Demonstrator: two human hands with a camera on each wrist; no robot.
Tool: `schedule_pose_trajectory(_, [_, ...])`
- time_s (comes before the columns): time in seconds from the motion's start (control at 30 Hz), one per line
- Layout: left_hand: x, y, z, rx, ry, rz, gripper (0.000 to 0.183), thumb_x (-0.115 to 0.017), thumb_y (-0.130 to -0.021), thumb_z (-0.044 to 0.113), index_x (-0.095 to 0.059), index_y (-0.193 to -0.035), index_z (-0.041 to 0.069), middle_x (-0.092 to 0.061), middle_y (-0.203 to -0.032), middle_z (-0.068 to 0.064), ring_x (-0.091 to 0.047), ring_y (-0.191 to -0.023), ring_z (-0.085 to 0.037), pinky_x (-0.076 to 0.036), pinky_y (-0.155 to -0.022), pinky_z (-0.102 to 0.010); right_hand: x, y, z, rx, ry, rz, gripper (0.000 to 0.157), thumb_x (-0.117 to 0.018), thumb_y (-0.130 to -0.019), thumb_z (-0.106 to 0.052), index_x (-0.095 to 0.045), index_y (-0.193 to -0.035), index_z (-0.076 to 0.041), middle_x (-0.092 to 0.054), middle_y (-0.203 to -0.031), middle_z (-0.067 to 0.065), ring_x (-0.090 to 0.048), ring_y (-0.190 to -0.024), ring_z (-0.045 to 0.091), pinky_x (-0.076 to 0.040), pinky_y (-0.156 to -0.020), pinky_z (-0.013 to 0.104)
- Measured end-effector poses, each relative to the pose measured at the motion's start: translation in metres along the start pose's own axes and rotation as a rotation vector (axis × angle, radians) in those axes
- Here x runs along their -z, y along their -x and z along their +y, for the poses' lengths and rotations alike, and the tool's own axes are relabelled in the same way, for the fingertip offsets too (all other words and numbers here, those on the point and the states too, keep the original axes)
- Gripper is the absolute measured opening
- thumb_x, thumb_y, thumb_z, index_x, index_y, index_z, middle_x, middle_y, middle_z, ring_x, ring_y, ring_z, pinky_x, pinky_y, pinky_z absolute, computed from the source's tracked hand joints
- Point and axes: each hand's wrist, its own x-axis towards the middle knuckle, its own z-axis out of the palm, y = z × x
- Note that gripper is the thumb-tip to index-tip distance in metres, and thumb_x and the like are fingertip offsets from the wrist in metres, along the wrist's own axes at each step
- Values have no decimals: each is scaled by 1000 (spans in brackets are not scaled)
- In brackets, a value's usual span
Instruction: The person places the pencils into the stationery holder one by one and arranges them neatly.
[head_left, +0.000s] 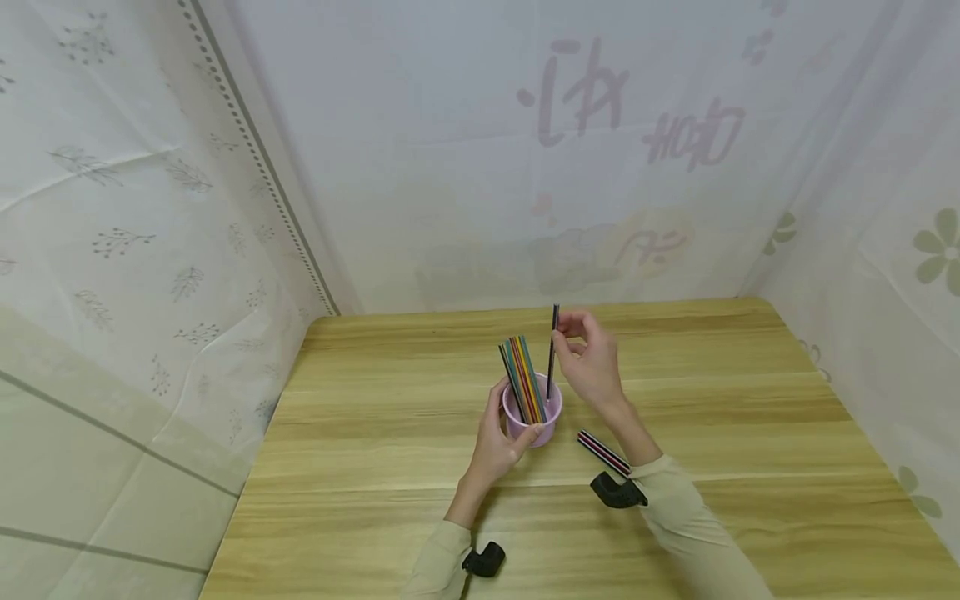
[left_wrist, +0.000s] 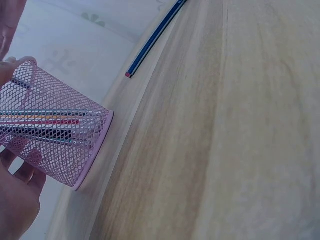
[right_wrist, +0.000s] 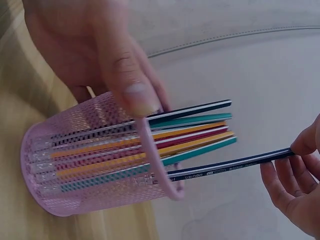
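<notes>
My left hand (head_left: pixel 497 443) grips a pink mesh pencil cup (head_left: pixel 542 435) around its side, with the thumb over the rim. Several pencils (head_left: pixel 521 375) in black, teal, yellow and red lean together inside it, and their clear end caps show through the mesh in the right wrist view. Above the far right of the rim, my right hand (head_left: pixel 592 362) pinches a dark pencil (right_wrist: pixel 220 169) with white stripes near its upper end between thumb and fingers. Its capped lower end (right_wrist: pixel 145 180) is just inside the cup's mouth.
A few striped pencils (head_left: pixel 602 454) lie on the wooden table (head_left: pixel 375 467) to the right of the cup, close to the right wrist. Black wrist mounts (head_left: pixel 618 492) sit on both sleeves. Patterned curtains (head_left: pixel 450 167) hang behind the table and at both sides.
</notes>
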Motion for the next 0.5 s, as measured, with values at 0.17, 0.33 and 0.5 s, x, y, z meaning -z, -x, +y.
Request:
schedule_pose_trajectory(0.17, [0,0,-1,-4,6,-3,83,-78,-83,3,-32,-151,-9,-50,-144,-30,-54,-129,-45,-45,-110,-60,-6,1,24,3,17,-20,22,-62,-91,11,-60,-113,12,-65,-103,27,-67,-93,36,-57,-73,12])
schedule_pose_trajectory(0.33, [1,0,0,-10,5,-8,82,-78,-84,3,-32,-150,-10,-50,-143,-31,-54,-129,-46,-46,-109,-62,-10,3,35,-20,21,-37,23,-64,-90,9,-62,-113,7,-68,-101,23,-68,-91,32,-58,-72,13])
schedule_pose_trajectory(0.5, [1,-1,0,-22,-2,-11,81,-78,-83,2,-32,-149,-11,-51,-142,-32,-54,-127,-47,-47,-107,-63,-14,5,43,-50,51,-58,22,-65,-90,8,-63,-112,6,-69,-100,22,-68,-90,31,-58,-71,14])
